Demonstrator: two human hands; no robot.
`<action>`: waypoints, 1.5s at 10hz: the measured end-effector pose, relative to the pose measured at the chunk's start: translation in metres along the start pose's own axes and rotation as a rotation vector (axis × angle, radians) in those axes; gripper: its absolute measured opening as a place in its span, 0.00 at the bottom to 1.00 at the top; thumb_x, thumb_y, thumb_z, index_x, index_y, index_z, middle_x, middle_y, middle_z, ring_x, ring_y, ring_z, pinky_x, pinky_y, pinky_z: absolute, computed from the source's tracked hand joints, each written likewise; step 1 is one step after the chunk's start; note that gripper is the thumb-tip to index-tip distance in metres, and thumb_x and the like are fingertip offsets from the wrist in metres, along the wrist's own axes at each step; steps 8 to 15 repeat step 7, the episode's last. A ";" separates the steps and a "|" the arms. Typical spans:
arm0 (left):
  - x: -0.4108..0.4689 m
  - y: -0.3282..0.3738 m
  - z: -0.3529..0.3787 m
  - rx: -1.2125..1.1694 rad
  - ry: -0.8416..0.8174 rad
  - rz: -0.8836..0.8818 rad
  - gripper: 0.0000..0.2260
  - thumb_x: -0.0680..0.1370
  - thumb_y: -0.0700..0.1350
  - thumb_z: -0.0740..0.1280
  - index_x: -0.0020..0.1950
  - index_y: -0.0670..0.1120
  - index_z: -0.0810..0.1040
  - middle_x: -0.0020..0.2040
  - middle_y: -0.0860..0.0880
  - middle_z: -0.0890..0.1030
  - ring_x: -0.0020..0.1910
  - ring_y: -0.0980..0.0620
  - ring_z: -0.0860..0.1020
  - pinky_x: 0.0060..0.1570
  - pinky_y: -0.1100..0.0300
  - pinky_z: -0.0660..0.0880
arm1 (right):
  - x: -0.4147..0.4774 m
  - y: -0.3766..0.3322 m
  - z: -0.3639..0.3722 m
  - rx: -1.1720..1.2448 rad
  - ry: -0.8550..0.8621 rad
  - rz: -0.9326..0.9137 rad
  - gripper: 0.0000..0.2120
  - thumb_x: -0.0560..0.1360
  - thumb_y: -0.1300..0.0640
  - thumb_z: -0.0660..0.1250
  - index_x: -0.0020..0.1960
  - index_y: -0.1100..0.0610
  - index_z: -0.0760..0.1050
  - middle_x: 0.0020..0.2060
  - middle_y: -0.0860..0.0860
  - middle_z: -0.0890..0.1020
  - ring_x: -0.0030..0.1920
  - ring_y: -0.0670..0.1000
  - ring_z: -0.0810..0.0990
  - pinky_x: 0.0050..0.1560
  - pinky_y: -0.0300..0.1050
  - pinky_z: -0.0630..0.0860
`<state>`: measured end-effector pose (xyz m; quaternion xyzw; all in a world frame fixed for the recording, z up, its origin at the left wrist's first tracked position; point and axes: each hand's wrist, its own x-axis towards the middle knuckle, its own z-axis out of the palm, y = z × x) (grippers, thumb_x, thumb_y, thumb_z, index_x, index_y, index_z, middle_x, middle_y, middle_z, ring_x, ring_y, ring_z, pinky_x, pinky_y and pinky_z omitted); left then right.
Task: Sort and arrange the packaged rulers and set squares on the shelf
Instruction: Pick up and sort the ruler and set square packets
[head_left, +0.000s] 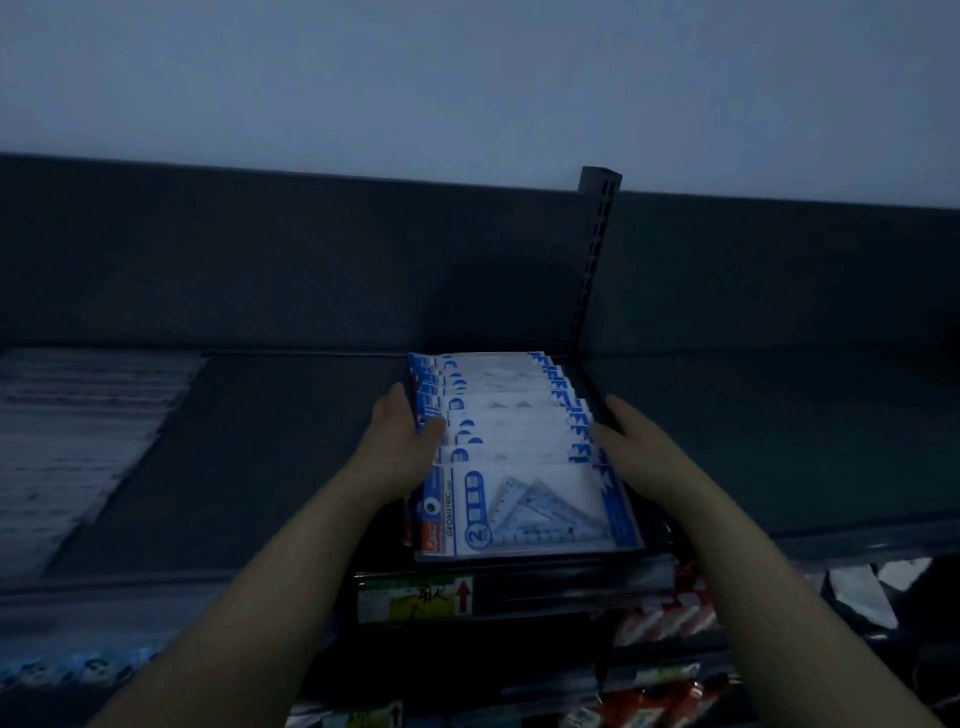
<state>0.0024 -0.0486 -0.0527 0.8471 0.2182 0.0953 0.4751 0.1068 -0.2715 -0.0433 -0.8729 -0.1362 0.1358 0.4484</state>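
The set-square packs (511, 415) lie between the two hands as an overlapping row on the shelf (291, 447), each pack set partly over the one behind it. The front pack (524, 512) lies nearest the wrists, face up, with two clear triangles visible.

Left hand (402, 434): fingers extended along the left edge of the row, thumb laid on a pack top. Right hand (631, 444): fingers extended along the right edge, thumb touching the pack corners. Neither hand curls round a pack; both bear inward with flat palms.

Purpose, as judged: pressure from both sides squares the pack edges into one straight column, so the row stays fanned and each header remains readable.

Beyond the left hand, well apart, lies a blurred run of other flat packs (78, 447); type cannot be determined. A price label (415, 597) sits below the wrists.
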 end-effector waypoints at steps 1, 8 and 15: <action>0.022 -0.002 0.007 -0.014 -0.025 -0.030 0.31 0.77 0.56 0.59 0.77 0.47 0.55 0.75 0.44 0.61 0.72 0.42 0.63 0.73 0.47 0.58 | 0.022 -0.009 0.008 0.033 0.009 -0.004 0.30 0.81 0.49 0.57 0.78 0.56 0.49 0.76 0.49 0.56 0.74 0.50 0.59 0.67 0.39 0.57; 0.047 -0.012 -0.002 0.072 0.060 0.042 0.14 0.79 0.51 0.59 0.60 0.44 0.71 0.62 0.45 0.73 0.56 0.47 0.75 0.59 0.49 0.73 | 0.031 -0.027 0.019 -0.077 0.141 -0.142 0.16 0.80 0.61 0.60 0.67 0.64 0.69 0.62 0.58 0.75 0.52 0.48 0.72 0.50 0.36 0.67; 0.047 -0.012 -0.002 0.072 0.060 0.042 0.14 0.79 0.51 0.59 0.60 0.44 0.71 0.62 0.45 0.73 0.56 0.47 0.75 0.59 0.49 0.73 | 0.031 -0.027 0.019 -0.077 0.141 -0.142 0.16 0.80 0.61 0.60 0.67 0.64 0.69 0.62 0.58 0.75 0.52 0.48 0.72 0.50 0.36 0.67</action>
